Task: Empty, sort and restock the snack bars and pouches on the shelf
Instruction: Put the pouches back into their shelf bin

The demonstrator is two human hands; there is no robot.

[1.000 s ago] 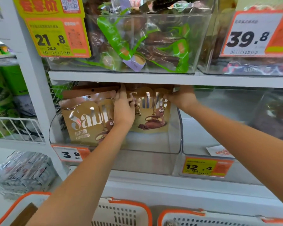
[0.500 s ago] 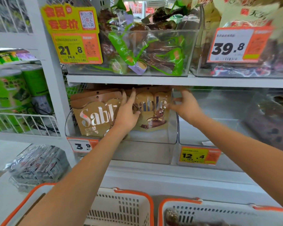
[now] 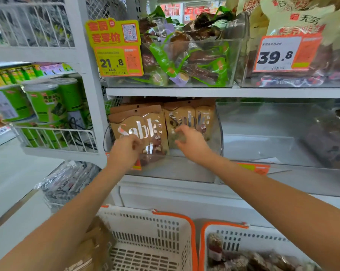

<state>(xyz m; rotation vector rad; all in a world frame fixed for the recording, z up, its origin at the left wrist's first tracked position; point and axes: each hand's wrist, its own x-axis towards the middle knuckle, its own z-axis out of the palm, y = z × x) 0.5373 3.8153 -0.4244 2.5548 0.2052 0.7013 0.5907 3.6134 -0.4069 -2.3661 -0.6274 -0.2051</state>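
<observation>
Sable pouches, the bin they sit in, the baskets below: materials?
Sable pouches: likely matte kraft-look film; lettering looks like silver foil, since it glints. Bin: clear rigid plastic, probably acrylic; the pouches show through its glossy wall. Baskets: moulded white plastic with slotted walls and orange rims.

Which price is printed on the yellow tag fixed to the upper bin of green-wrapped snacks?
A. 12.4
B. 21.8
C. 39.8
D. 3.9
B: the yellow tag on the clear upper bin reads 21.8; the 39.8 tag hangs on the next bin to the right.
</observation>
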